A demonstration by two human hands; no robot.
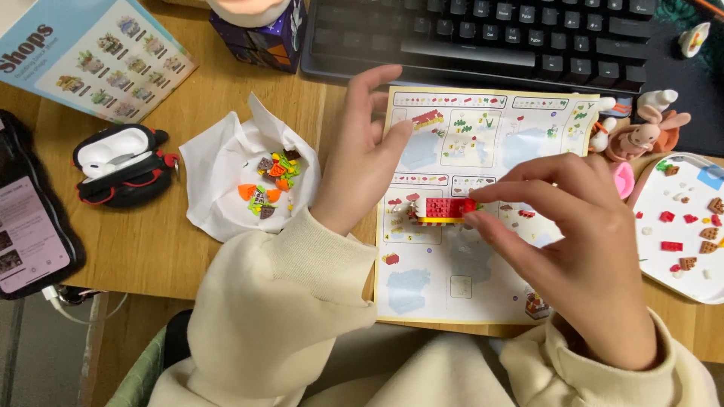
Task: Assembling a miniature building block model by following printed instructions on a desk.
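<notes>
1. Right hand (596, 249) pinches a red brick model (443, 209) in its grip, above the instruction sheet (483, 271).
2. Left hand (364, 154) rests open on the sheet's edge.
3. Tissue (219, 162) with small bricks lies left on the surface (151, 249); tray (682, 283) right.

**Red brick model on the instruction sheet**

The brick model (443, 210) is a small, low block of red bricks with a yellow strip along its bottom and white bits at its left end. It lies level on the instruction sheet (483, 136), left of centre, its right end pinched by fingertips.
</notes>
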